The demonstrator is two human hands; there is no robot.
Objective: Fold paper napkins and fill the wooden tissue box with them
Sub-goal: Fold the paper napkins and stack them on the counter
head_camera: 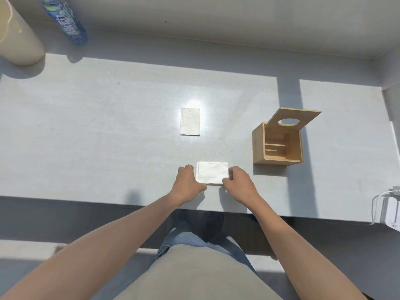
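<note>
A folded white napkin (212,172) lies on the grey table near its front edge. My left hand (187,183) pinches its left edge and my right hand (239,184) pinches its right edge, both with curled fingers. A second stack of white napkins (190,121) lies further back in the middle, in bright sunlight. The wooden tissue box (258,146) stands to the right with its lid (303,115) tipped up; the lid has an oval hole. I see bare wooden slats inside the box.
A beige cylinder (18,35) and a blue plastic bottle (65,20) stand at the back left. A white device with a cable (387,211) sits at the table's right front edge. The table's front edge (129,204) runs just below my hands.
</note>
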